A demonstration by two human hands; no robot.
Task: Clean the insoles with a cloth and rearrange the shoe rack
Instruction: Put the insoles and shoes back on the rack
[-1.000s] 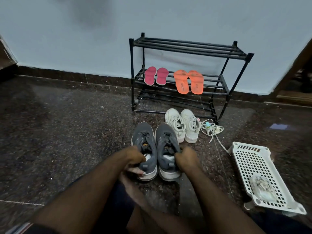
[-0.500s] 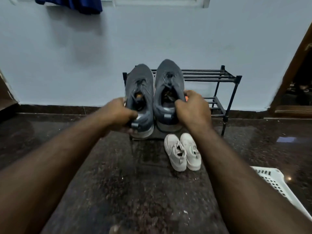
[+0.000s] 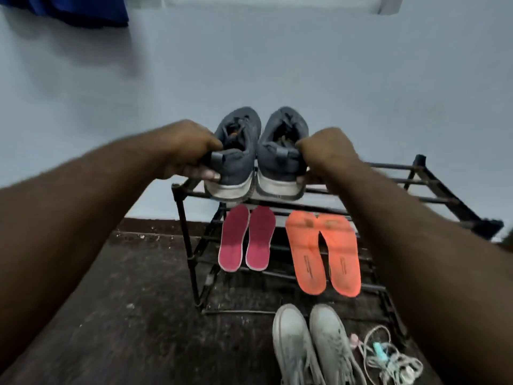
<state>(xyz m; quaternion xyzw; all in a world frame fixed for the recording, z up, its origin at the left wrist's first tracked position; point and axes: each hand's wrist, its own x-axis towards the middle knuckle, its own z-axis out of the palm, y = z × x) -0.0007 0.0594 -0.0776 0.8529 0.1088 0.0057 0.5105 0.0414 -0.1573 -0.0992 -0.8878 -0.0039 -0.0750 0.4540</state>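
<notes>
Two grey sneakers sit side by side at the left end of the black shoe rack's [image 3: 433,184] top shelf, heels toward me. My left hand [image 3: 191,151] grips the heel of the left grey sneaker [image 3: 236,151]. My right hand [image 3: 324,151] grips the heel of the right grey sneaker [image 3: 283,154]. On the middle shelf lie a pair of pink insoles [image 3: 245,240] and a pair of orange insoles [image 3: 324,254]. No cloth is visible.
A pair of white sneakers [image 3: 313,348] stands on the dark stone floor in front of the rack. A tangle of white laces or cord [image 3: 388,354] lies to their right. A pale wall backs the rack, with blue fabric [image 3: 72,9] hanging at top left.
Both hands lifted the grey sneakers off the floor and carried them forward onto the rack's top shelf. My view moved closer to the rack.
</notes>
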